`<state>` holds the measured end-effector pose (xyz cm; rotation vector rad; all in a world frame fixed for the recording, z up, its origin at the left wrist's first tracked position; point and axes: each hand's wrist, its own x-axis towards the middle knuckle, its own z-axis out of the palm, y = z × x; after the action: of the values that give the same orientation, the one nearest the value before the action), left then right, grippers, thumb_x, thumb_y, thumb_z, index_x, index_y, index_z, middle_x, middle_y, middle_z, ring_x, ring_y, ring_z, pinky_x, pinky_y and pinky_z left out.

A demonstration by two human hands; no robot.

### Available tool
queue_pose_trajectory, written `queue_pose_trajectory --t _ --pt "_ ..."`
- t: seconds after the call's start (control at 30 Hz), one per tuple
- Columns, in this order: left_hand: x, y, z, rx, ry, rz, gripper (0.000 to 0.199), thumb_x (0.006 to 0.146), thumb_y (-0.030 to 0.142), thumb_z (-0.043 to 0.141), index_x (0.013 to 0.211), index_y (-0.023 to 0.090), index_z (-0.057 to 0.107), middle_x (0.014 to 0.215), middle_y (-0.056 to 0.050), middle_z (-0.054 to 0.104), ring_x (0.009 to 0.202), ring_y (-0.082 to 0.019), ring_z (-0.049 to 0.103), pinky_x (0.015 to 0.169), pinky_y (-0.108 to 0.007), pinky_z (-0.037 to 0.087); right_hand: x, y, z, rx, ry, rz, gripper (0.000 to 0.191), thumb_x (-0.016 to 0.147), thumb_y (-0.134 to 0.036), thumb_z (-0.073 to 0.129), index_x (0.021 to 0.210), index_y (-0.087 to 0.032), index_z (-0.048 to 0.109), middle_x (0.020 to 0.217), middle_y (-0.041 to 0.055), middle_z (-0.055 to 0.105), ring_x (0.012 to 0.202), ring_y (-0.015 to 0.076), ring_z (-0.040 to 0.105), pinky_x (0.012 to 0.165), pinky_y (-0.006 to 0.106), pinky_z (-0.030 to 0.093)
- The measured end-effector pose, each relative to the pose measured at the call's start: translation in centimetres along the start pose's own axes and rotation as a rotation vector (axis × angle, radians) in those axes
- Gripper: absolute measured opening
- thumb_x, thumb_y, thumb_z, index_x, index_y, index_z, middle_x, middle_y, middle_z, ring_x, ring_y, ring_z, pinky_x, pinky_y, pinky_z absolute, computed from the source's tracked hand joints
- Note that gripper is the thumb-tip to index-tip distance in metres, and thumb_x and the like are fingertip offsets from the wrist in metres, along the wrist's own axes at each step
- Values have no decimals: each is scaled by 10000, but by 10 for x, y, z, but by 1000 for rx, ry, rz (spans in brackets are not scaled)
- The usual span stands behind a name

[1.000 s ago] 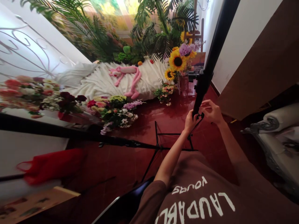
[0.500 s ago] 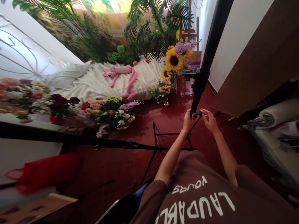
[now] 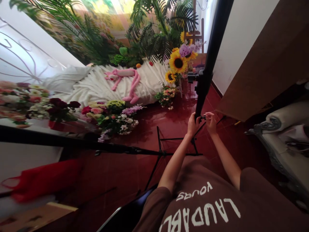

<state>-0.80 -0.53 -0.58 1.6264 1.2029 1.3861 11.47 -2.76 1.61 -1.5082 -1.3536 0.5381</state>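
A black stand [image 3: 205, 79] rises steeply at the right of centre, its legs spread on the dark red floor. My left hand [image 3: 192, 125] is wrapped round its lower pole. On the pole's right side, close to the left fingers, a small black knob [image 3: 203, 117] sticks out. My right hand [image 3: 210, 123] has its fingertips closed on this knob. A second black clamp [image 3: 193, 77] sits higher on the same pole, apart from both hands.
Another black pole [image 3: 108, 147] crosses the left side at a low slant. A pink plush toy [image 3: 127, 73] lies on white cloth [image 3: 149, 87], with sunflowers [image 3: 178, 62] and bouquets [image 3: 120, 117] around. A red bag [image 3: 45, 177] is at the left, a white sofa [image 3: 289, 129] at the right.
My right hand has moved left, closer to the pole, and its fingers have closed in on the knob. My left hand keeps its grip. The whole view has shifted slightly.
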Motion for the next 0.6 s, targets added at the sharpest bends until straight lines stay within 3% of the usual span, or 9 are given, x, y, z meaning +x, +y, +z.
queue_pose_trajectory --t 0.17,0.27,0.37,0.5,0.6 --pt "-1 0 0 10 9 11 284 934 386 454 1130 194 529 958 -67 651 834 -140 620 775 -258 477 7 -10 10 -16 -79 210 349 902 -554 301 1038 -286 479 935 68 655 885 200 644 646 259 454" --pt "0 1 0 3 3 4 301 933 404 449 1134 194 527 946 -67 652 821 -139 623 766 -253 478 18 -12 11 -91 -12 232 361 920 -529 280 1079 -276 483 914 67 657 840 204 644 660 263 440" --pt "0 1 0 -1 5 -4 303 927 411 457 1122 190 529 935 -67 652 807 -137 624 761 -253 481 38 -4 10 -170 20 299 285 909 -450 393 1048 -235 516 835 82 660 798 219 641 691 286 446" --pt "-1 2 0 1 14 7 282 929 386 458 1115 186 525 956 -74 653 841 -144 628 783 -262 483 68 12 8 -135 -242 465 81 813 -275 590 760 -214 579 461 16 515 512 199 574 578 290 431" --pt "-2 4 0 12 13 -6 283 931 377 462 1135 189 518 975 -77 656 857 -147 632 789 -269 487 80 19 10 -104 -351 506 140 773 -223 627 641 -212 579 356 -16 419 396 167 501 495 275 404"
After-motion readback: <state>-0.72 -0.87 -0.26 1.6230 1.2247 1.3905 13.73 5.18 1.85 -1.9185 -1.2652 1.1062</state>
